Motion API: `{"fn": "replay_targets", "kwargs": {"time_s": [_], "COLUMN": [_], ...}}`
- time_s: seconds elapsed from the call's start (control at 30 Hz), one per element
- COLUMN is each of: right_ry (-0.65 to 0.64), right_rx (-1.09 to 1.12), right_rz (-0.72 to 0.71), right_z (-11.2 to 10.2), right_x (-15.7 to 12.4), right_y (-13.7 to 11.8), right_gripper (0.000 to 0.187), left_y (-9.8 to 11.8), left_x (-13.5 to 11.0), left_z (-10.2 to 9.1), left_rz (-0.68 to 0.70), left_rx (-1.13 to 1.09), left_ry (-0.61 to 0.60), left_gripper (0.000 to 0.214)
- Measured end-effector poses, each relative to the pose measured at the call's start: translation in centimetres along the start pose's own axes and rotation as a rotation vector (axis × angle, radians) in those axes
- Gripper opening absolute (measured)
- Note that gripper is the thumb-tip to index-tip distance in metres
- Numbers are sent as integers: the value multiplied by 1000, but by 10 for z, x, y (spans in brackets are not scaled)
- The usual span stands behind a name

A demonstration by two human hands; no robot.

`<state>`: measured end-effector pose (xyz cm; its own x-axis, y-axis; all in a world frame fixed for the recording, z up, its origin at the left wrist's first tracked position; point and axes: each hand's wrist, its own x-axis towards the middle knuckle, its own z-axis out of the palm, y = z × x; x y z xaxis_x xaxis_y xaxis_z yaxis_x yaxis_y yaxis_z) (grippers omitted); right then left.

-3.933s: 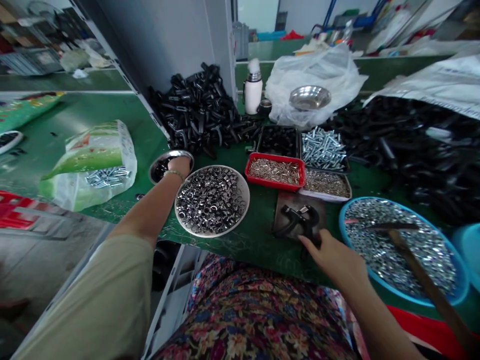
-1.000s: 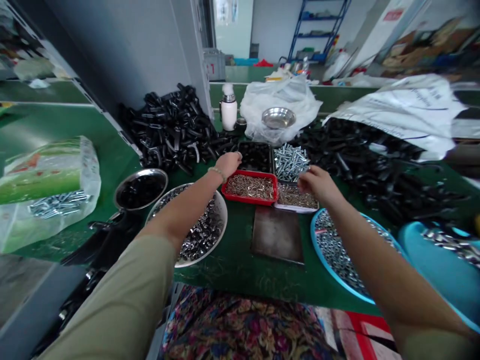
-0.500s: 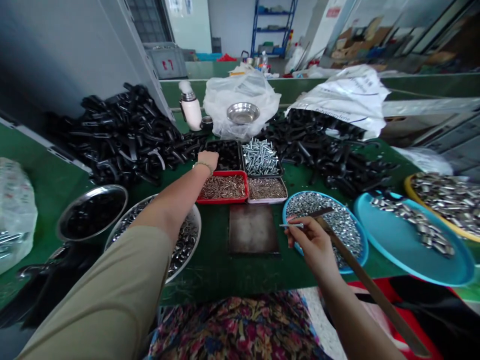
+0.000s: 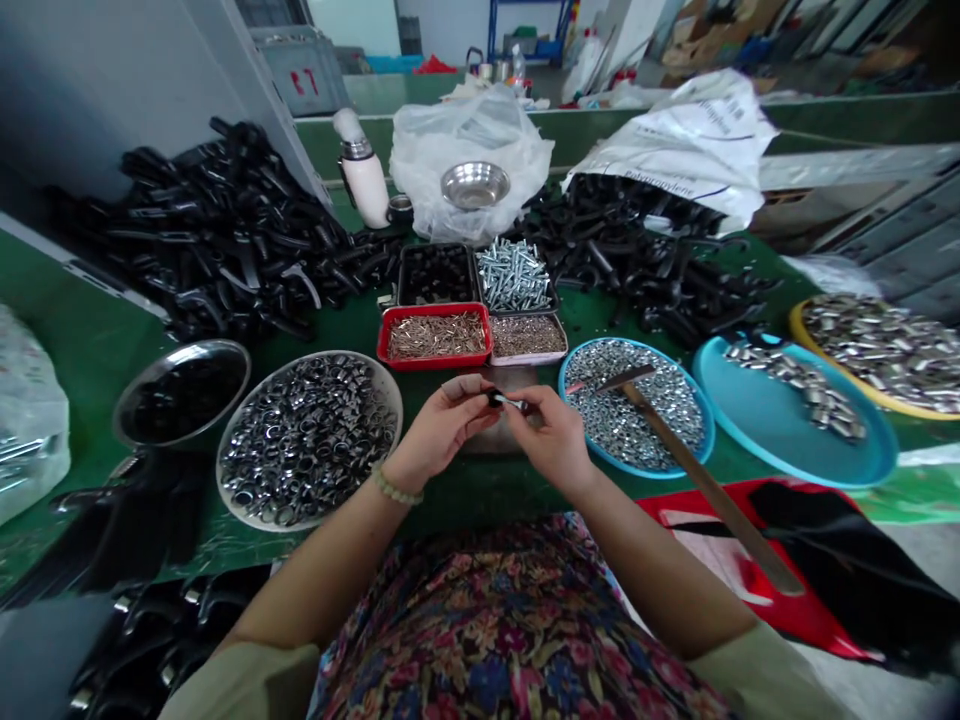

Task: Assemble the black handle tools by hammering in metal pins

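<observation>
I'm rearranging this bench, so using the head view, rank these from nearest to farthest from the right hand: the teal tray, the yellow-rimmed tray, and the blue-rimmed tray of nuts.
1. Blue-rimmed tray of nuts: just right of the right hand.
2. Teal tray: beyond it, further right.
3. Yellow-rimmed tray: farthest, at the bench's right, behind the teal tray.

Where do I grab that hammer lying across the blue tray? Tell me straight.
Grip the hammer's wooden handle on its lower half, coming from above on the right of the blue tray. The handle slants out over the tray's rim toward you, clear of the nuts, while the metal head lies over them, so the free end leaves room for a full wrap.
</observation>
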<state>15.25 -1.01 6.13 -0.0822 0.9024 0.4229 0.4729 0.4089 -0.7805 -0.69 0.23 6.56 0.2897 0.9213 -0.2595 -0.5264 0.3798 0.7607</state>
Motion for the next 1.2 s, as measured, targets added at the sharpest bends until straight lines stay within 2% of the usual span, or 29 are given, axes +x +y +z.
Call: {"fn": "replay_targets", "kwargs": {"time_s": [0.13,0.23,0.33,0.43,0.5,0.6,0.7,0.8,0.9,0.93,1.0,1.1,1.13,1.2], "right_ry": [-65,-122,-129,-241,-299,-177,-50,-48,-214,-258,-263,-214,-213,-215], "right_rx": [-188,-135,184,522,604,541,480,283,158,191,322,515,545,561], "right_rz": [-140,-162,46,359,485,500,392,244,183,214,330,437,435,420], "right_z": [2,3,3,3,5,11,16,18,20,21,20,19,18,17], "right_x": [-15,-23,-26,-28,-28,-27,-28,-33,-41,-42,-43,-41,-41,-41], "right_y": [3,9,13,15,15,15,13,8,2,1,1,7,10,14], "right_gripper": [15,21,36,26,29,29,23,37,26,22,21,23,23,20], "left_y": [-13,-17,-16,-12,-12,-14,-20,-28,-23,-15,7,48,60,77], "left_x": [-11,-19,-30,-44,-51,-55,-52,-48,-49,-49,-44,-28,-22,-11], "left_z": [5,2,-7,-10,-8,-4,-7,-14,-26,-34,-55,-99,-114,-135], "left_rz": [95,116,48,-96,-160,-177,-144,39,206,225,269,372,350,279], "left_rx": [13,76,62,50,15,-62,-13,320,749,873,1154,1690,1829,1997], "left_ry": [7,-15,-24,-111,-147,-116,-25,77,47,20,31,214,222,159], "left_gripper": [34,40,30,30,30,29,23,14,30,35,31,26,26,26]}}
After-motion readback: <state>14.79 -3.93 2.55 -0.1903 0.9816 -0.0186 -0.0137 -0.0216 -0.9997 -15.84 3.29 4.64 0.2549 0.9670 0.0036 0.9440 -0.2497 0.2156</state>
